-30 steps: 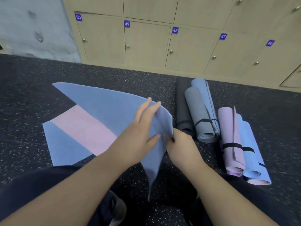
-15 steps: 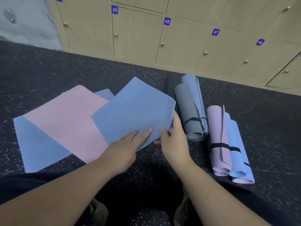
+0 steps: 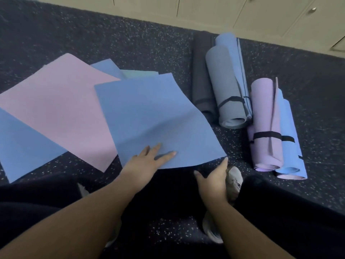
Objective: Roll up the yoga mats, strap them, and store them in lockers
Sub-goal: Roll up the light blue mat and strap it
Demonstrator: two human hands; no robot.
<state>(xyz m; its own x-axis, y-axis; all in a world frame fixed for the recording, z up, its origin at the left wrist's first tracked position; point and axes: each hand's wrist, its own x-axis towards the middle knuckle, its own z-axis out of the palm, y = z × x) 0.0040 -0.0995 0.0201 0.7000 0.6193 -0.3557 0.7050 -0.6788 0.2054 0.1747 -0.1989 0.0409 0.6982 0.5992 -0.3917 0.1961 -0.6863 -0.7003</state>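
The blue mat [image 3: 153,120], held up off the floor by one corner a second ago, now lies spread over the dark speckled floor [image 3: 130,43], overlapping the pink mat [image 3: 59,109] on its left. The left hand [image 3: 147,161] rests flat, fingers straight, on the near edge. The right hand [image 3: 214,180] is at the near right corner – fingertips touching the edge; whether it pinches the corner cannot be told. The hands are apart. Judgement: the mat is now laid out for rolling; rolling has not yet begun. On the right lie strapped rolls – a grey roll [image 3: 227,90] and a lilac roll [image 3: 265,124] among them. The lockers [image 3: 214,14] stand behind; the number tags readable earlier (46–50) are now out of frame, and no writing is legible.
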